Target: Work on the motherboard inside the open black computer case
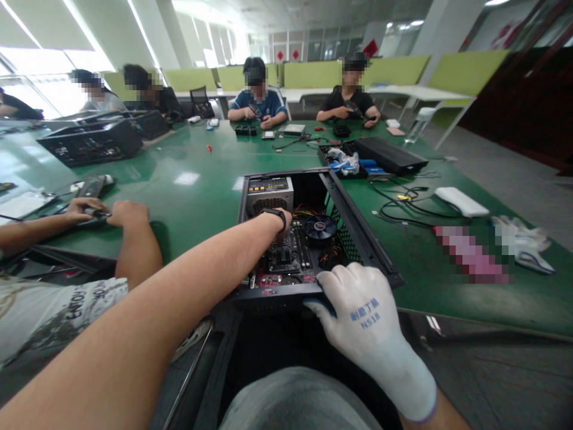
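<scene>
An opened black computer case [364, 230] lies on its side at the near edge of the table. My bare left hand [285, 224], with a dark band on the wrist, reaches down inside it over the motherboard [286, 257]. Its fingers look curled together, and what they hold, if anything, is hidden. Beside that hand are the power supply [270, 194] and a black cooling fan [320, 228]. Wearing a white glove, my right hand [358, 304] is closed over the near rim of the case, with the thumb on the outer side.
On the right lie cables [398, 206], a white box-like object [462, 202] and white gloves [523, 242]. Another black case [385, 156] stands farther back. At left, a neighbour's hands [128, 214] work close to my arm. Several people sit across the green table [192, 158].
</scene>
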`<action>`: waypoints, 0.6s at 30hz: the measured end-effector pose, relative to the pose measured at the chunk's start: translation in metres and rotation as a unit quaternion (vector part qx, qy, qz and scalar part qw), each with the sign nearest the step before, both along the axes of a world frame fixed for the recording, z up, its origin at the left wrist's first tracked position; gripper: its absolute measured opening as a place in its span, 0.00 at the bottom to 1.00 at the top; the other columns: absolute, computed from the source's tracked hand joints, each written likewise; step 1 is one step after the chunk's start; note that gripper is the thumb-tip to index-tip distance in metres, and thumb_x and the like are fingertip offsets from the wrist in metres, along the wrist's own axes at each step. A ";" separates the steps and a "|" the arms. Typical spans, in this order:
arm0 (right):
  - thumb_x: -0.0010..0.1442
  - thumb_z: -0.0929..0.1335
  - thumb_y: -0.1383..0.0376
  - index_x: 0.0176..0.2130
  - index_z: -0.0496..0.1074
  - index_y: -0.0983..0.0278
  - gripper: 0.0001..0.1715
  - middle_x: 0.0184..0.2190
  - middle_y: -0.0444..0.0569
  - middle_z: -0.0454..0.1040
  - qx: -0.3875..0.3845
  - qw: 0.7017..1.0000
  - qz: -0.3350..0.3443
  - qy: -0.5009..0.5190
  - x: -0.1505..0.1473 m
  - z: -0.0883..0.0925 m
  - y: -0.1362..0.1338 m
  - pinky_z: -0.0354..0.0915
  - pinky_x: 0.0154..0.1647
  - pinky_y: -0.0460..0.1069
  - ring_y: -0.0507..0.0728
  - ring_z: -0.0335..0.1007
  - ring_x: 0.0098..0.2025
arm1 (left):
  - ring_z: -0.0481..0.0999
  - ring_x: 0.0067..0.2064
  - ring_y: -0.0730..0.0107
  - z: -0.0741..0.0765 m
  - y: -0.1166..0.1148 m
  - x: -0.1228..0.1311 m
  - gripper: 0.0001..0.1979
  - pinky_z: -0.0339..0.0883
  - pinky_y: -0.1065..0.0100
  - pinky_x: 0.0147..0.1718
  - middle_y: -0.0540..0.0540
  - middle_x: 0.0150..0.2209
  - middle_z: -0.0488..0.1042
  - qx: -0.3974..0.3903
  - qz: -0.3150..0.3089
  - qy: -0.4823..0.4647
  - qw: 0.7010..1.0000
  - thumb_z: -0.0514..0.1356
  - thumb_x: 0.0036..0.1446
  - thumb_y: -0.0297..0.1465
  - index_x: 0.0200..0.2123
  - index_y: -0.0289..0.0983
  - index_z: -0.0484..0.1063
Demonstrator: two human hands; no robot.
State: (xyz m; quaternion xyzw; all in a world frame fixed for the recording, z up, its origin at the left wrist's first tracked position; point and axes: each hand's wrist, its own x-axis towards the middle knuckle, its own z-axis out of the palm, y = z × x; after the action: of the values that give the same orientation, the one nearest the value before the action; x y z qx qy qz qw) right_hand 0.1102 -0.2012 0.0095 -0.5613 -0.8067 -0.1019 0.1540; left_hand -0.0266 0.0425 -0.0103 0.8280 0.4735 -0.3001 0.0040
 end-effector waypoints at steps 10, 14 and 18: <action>0.58 0.70 0.52 0.37 0.71 0.60 0.15 0.31 0.49 0.69 0.008 1.000 0.000 -0.002 -0.001 -0.001 0.001 0.43 0.36 0.53 0.60 0.56 0.35 | 0.79 0.47 0.50 0.011 -0.011 0.002 0.34 0.72 0.64 0.47 0.37 0.44 0.81 -0.006 0.027 -0.014 1.000 0.76 0.29 0.37 0.45 0.33 0.80; 0.57 0.70 0.52 0.37 0.71 0.60 0.15 0.31 0.49 0.69 0.004 1.000 0.000 -0.005 -0.001 0.000 0.002 0.43 0.36 0.53 0.59 0.57 0.35 | 0.80 0.46 0.51 0.014 -0.012 0.002 0.33 0.72 0.64 0.48 0.36 0.43 0.81 -0.007 0.021 -0.009 1.000 0.75 0.31 0.37 0.45 0.32 0.81; 0.58 0.70 0.52 0.37 0.71 0.60 0.15 0.31 0.49 0.69 -0.002 1.000 -0.003 -0.008 -0.001 0.000 0.001 0.42 0.36 0.53 0.59 0.56 0.36 | 0.80 0.45 0.52 0.011 -0.010 0.002 0.34 0.72 0.64 0.48 0.37 0.44 0.81 -0.008 0.003 0.023 1.000 0.74 0.33 0.38 0.47 0.32 0.80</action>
State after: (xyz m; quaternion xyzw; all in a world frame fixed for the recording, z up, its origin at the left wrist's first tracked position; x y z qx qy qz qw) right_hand 0.1095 -0.1999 0.0096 -0.5633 -0.8064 -0.1054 0.1460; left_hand -0.0243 0.0328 0.0004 0.8193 0.4737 -0.3231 0.0000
